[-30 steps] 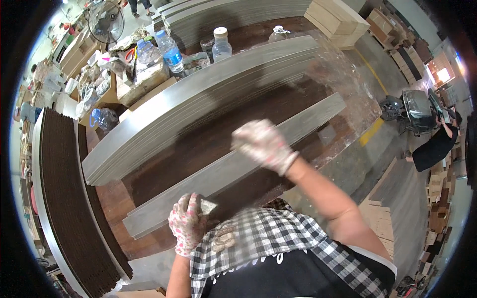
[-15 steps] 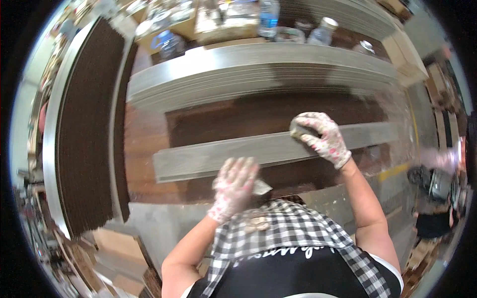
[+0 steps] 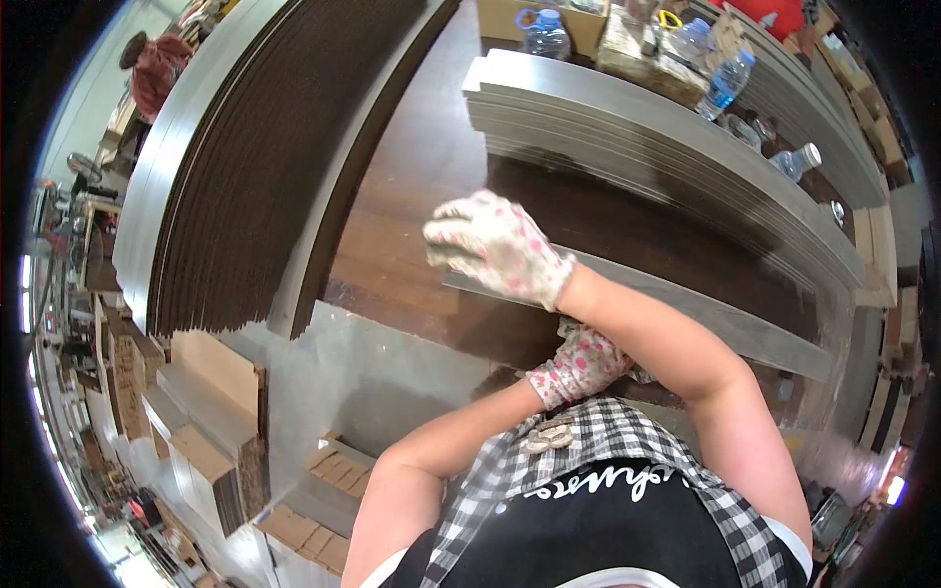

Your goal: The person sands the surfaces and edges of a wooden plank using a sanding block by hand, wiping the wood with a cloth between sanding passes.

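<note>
Grey, long, flat plank (image 3: 706,304) lies across the dark brown wooden surface (image 3: 412,186), just before a stack of grey planks (image 3: 647,127). Right hand (image 3: 495,245), gloved, presses curled on the plank's left end; whether it grips anything I cannot tell. Left hand (image 3: 583,358) rests beneath that forearm, grip hidden. Seemingly mid-wipe; next, a steady sweep along the plank.

The right hand (image 3: 498,245), in a white glove with pink dots, reaches far and left, palm down, fingers curled. Its bare forearm crosses over the gloved left hand (image 3: 580,361), which lies nearer, mostly hidden beneath.
</note>
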Demonstrator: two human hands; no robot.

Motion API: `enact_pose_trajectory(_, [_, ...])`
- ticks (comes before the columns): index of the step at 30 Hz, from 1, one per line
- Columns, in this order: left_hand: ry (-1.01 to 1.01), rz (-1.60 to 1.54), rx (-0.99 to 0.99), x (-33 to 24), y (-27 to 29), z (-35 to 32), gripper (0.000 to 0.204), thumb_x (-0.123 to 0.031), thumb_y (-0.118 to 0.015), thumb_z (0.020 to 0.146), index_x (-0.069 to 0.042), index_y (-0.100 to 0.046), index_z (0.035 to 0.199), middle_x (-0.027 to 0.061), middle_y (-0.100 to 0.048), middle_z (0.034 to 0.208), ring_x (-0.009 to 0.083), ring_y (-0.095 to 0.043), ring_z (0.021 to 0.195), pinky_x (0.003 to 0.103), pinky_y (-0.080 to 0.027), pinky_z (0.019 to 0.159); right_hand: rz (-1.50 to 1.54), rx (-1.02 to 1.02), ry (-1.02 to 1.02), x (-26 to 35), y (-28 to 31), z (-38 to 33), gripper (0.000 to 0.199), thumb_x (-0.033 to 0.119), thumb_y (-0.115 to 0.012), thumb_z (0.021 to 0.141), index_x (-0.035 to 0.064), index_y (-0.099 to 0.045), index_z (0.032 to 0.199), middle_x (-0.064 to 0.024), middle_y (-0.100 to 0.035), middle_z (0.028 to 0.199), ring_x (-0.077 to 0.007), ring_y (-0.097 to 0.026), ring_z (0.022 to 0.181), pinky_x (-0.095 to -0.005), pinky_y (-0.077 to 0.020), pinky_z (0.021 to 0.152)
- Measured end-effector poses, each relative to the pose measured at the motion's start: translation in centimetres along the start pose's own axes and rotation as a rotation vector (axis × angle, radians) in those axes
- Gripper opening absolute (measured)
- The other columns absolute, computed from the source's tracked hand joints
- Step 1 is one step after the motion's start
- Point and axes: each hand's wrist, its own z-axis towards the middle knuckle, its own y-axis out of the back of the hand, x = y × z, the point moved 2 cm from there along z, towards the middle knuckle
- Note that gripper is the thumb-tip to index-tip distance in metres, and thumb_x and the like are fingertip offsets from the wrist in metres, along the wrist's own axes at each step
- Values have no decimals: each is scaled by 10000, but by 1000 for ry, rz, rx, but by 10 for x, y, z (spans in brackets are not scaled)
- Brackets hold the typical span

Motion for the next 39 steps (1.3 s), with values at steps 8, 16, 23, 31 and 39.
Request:
enact_pose_trajectory(8, [-269,-463,-280,40,-65,16,548,-295,-361,1075,-129,-273,1590,110,-305,1625,223,-296,1491,391,-199,1243,-404,184,13,34,33,-81,270,186,-674,822,128,-671,1086,-75,-655,1130,-288,-628,942,-420,-515,808])
enact_pose_trajectory(16, [-326,137,-416,25,-33,-5,571,-316,-436,1026,-147,-332,1561,82,-341,1602,221,-318,1467,421,-290,1196,-393,170,22,38,-3,-53,295,166,-622,849,120,-662,1138,-90,-642,1205,-299,-619,1038,-436,-514,857])
enact_pose_trajectory(23, [-231,66,-619,72,40,-136,364,-97,-708,771,-142,-702,1133,83,-727,1034,242,-699,984,410,-574,837,-467,-40,-262,57,99,-184,481,54,-809,667,88,-678,1128,-132,-666,1140,-313,-665,952,-434,-528,823])
enact_pose_trajectory(31, [82,73,-954,50,176,-61,352,-25,-675,770,-96,-706,1114,69,-714,1138,294,-662,1026,378,-532,893,-522,-306,-259,43,7,-111,483,122,-758,755,102,-653,1227,-100,-636,1102,-285,-604,919,-408,-493,796])
enact_pose_trajectory(39, [54,544,-604,45,153,-40,460,-33,-651,698,-116,-697,1148,76,-677,1048,307,-604,1003,420,-483,886,-845,-587,-642,65,96,-255,471,130,-671,810,70,-617,1275,-31,-684,1036,-227,-568,1023,-385,-450,887])
